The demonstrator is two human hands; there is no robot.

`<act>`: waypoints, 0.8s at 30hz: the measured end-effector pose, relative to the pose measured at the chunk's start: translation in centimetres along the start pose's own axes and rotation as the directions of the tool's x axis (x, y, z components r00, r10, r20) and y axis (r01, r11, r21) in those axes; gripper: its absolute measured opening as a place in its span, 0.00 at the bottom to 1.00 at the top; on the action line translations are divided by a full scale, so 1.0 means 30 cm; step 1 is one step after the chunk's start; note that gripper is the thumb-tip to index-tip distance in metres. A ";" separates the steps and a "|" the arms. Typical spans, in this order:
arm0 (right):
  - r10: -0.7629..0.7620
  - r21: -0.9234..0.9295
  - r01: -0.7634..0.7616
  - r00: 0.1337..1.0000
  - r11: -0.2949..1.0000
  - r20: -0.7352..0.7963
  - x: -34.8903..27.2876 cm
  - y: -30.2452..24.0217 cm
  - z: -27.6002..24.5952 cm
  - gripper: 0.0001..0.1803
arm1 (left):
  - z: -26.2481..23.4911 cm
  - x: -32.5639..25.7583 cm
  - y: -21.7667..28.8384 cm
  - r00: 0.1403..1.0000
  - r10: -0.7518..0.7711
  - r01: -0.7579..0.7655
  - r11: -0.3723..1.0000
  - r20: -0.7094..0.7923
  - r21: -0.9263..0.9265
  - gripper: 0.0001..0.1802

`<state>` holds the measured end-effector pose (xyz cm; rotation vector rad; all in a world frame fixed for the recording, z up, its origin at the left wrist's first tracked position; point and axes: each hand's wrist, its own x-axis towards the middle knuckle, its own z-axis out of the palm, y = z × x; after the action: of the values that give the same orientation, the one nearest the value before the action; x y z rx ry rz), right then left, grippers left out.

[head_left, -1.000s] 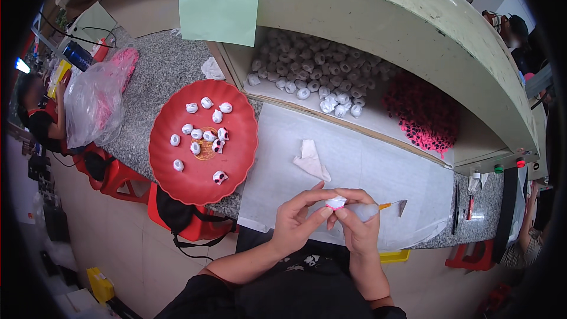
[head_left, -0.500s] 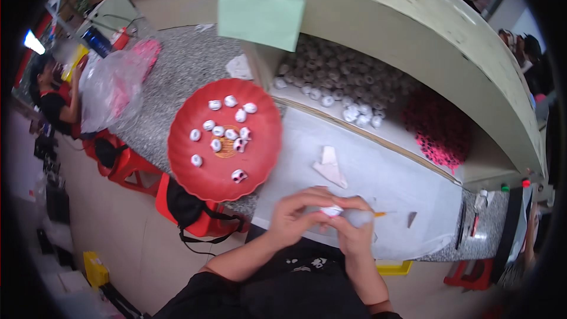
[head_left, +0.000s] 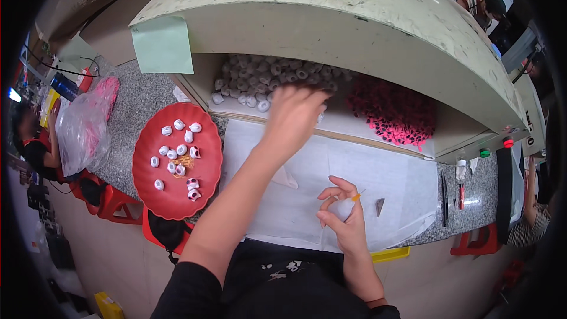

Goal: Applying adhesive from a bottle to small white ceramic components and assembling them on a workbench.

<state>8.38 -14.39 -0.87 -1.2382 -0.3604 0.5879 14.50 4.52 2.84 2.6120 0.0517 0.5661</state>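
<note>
Head view: small white bottle [head_left: 344, 208] with orange nozzle, clamped in right hand [head_left: 342, 221] over white sheet [head_left: 378, 171] near bench front edge. Left hand [head_left: 293, 119], blurred, grip unreadable, reaches white pieces [head_left: 266, 77] at the back. Red tray [head_left: 150, 195] left.

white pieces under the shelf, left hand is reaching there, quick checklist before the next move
1. Left hand over the pile of white pieces: ok, though motion blur hides any grip.
2. White piece between the left fingers: cannot tell.
3. Right hand holds the small bottle with orange tip: ok, above the white sheet.
4. Red tray has room: ok, bare rim around its pieces.
5. Pink pieces apart from the white ones: ok.
</note>
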 end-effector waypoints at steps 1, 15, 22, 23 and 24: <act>-0.004 0.000 0.004 1.000 1.000 0.012 -0.018 -0.007 -0.005 0.31 | 0.089 0.082 -0.029 0.989 0.141 -0.137 0.988 -0.044 0.070 0.15; -0.021 0.129 0.026 0.999 0.991 -0.035 -0.087 -0.050 -0.155 0.19 | 0.041 -0.044 0.087 0.997 -0.051 0.071 0.800 0.050 -0.595 0.13; -0.178 -0.082 0.173 0.983 0.981 -0.048 -0.111 -0.101 -0.105 0.20 | -0.020 -0.386 0.148 0.891 -0.319 0.365 0.080 0.323 -0.927 0.13; -0.169 -0.083 0.164 0.984 0.983 -0.050 -0.120 -0.105 -0.102 0.20 | -0.024 -0.408 0.153 0.888 -0.319 0.348 0.000 0.330 -0.937 0.13; -0.206 -0.101 0.201 0.978 0.974 -0.041 -0.129 -0.108 -0.100 0.21 | -0.035 -0.425 0.160 0.872 -0.321 0.367 -0.067 0.369 -0.928 0.14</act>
<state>7.68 -19.70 1.54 -1.2883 -0.4709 0.3648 2.14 -0.96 0.97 1.0244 0.2248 0.1653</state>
